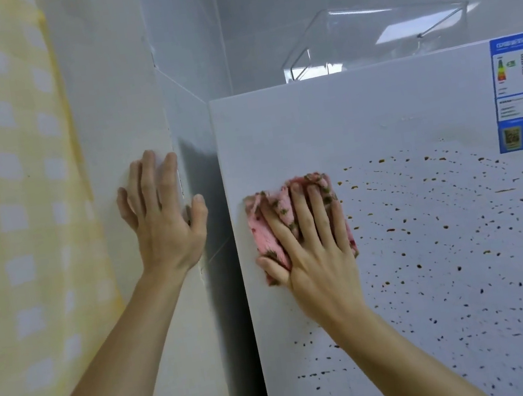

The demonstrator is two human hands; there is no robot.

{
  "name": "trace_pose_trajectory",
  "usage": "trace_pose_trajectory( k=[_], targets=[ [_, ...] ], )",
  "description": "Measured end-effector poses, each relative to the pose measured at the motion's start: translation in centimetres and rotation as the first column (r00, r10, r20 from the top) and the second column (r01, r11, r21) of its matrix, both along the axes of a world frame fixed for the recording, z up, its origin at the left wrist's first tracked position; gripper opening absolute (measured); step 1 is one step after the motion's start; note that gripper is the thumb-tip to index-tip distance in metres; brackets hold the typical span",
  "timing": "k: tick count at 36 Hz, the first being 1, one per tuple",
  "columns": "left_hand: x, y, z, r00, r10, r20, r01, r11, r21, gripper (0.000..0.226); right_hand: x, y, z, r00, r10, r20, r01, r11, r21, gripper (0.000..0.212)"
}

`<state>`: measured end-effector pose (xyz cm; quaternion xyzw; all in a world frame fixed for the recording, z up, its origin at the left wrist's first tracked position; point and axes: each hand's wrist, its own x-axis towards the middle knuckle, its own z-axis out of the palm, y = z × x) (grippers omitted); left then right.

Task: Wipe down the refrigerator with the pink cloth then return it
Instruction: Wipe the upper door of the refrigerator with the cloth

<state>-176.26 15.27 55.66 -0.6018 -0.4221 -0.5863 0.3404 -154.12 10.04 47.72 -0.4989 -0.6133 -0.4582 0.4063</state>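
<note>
Right hand pressed flat, fingers spread, on the pink cloth against the refrigerator door, near its upper left edge. Cloth already soiled with brown bits. Remaining brown and dark specks lie to the right of and below the hand, so the wipe likely goes rightward and down. Left hand open, braced flat on the wall beside the fridge, holding nothing. A clear plastic bin sits on top; contents not discernible.
</note>
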Motion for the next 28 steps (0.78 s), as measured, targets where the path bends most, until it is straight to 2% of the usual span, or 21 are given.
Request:
trace_pose_trajectory(
  k=[4,9,13,16,19,22,28],
  targets=[
    [0.3,0.0,-0.1,1.0,0.0,0.016,0.0,1.0,-0.012,0.074,0.6,0.1,1.7,0.999,0.006,-0.033,-0.005,0.999,0.046,0.072],
    [0.0,0.0,-0.2,1.0,0.008,0.001,-0.008,0.999,-0.043,0.079,1.6,0.6,8.5,0.99,0.009,-0.142,0.008,0.993,0.116,0.069],
    [0.2,-0.2,-0.3,1.0,-0.004,0.006,0.005,0.999,-0.047,0.078,2.2,0.6,11.6,0.988,-0.027,-0.153,0.042,0.995,0.095,0.063],
    [0.5,-0.5,-0.3,1.0,-0.023,0.021,0.024,0.999,-0.047,0.076,2.3,0.2,9.0,0.987,-0.014,-0.163,0.029,0.996,0.086,0.062],
    [1.3,-0.9,-0.9,1.0,-0.005,0.002,0.005,0.999,-0.036,0.074,2.6,-0.2,3.2,0.986,-0.014,-0.168,0.02,0.999,0.034,0.065],
    [2.4,-1.2,-1.7,1.0,0.008,-0.017,-0.008,1.0,-0.019,0.073,3.8,-0.7,-1.3,0.994,0.007,-0.112,-0.008,1.0,-0.005,0.065],
    [5.6,-1.9,-2.7,0.991,-0.014,-0.134,0.016,1.0,0.01,0.072,5.0,-0.9,-0.6,0.997,0.027,-0.073,-0.026,1.0,0.015,0.065]
  ],
)
